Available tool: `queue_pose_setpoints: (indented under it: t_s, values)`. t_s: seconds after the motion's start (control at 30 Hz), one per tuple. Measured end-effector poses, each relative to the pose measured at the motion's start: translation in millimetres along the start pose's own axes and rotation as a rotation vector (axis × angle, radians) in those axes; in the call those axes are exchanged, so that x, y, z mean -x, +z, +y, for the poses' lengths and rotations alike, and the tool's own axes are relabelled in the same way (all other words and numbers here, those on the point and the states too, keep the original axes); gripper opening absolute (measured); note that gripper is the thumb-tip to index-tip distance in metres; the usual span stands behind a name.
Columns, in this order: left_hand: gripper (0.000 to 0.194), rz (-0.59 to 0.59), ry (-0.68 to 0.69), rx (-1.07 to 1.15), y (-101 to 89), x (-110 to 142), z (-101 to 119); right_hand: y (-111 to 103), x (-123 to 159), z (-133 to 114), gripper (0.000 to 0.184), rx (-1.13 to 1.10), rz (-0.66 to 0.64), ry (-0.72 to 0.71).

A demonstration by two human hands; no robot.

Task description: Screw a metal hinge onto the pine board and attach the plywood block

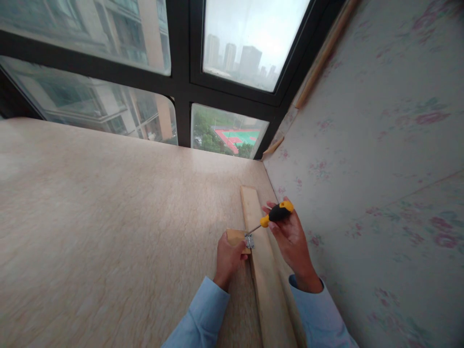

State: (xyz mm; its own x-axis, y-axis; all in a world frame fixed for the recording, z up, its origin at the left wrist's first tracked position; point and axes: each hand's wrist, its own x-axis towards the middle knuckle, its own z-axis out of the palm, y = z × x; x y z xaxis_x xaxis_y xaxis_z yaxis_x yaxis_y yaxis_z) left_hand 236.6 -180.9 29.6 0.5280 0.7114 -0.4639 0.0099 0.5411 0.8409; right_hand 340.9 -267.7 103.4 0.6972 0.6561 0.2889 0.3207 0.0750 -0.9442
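My right hand (289, 236) is closed around a yellow and black screwdriver (279, 211). The tool slants down to the left, its tip at a small metal hinge (249, 240). That hinge lies across the seam between a small wooden block (235, 236) and a long wooden board (266, 280). My left hand (229, 255) grips the block, with the thumb on top by the hinge and fingertips showing at the near edge. Whether a screw sits under the tip is too small to tell.
A beige marble-patterned ledge (108, 232) carries the board and stretches away to the left. On the right rises a wall with flowered wallpaper (380, 145), close to my right hand. Dark-framed windows (183, 87) stand along the far edge. Loose wallpaper (274, 146) curls at the corner.
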Motion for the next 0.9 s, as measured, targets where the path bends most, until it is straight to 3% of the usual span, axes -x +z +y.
queue_pose_setpoints:
  t_s: [0.13, 0.2, 0.47, 0.53, 0.7, 0.77, 0.9]
  values:
    - [0.031, 0.003, 0.001, 0.000, 0.2, 2, 3, -1, -1, 6, 0.095, 0.269, 0.180, -0.023]
    - [0.030, 0.001, 0.009, -0.018, 0.0, 1, 2, -1, 0, 8, 0.103, 0.321, 0.198, -0.047]
    - [0.029, -0.019, 0.038, -0.053, -0.4, -3, -6, -2, 7, 3, 0.076, -0.026, -0.077, -0.017]
    - [0.028, -0.013, 0.033, -0.063, -0.1, -2, -4, -4, 5, 1, 0.074, 0.042, -0.043, 0.008]
    - [0.028, -0.023, 0.022, -0.059, 0.4, 0, -1, -6, 3, 0, 0.089, 0.331, 0.203, -0.021]
    - [0.028, -0.028, 0.028, -0.057, 0.5, 0, -2, -7, 4, 1, 0.084, 0.290, 0.173, -0.033]
    - [0.029, -0.021, 0.029, -0.062, 0.3, -2, -4, -6, 8, -2, 0.068, 0.021, -0.016, 0.018]
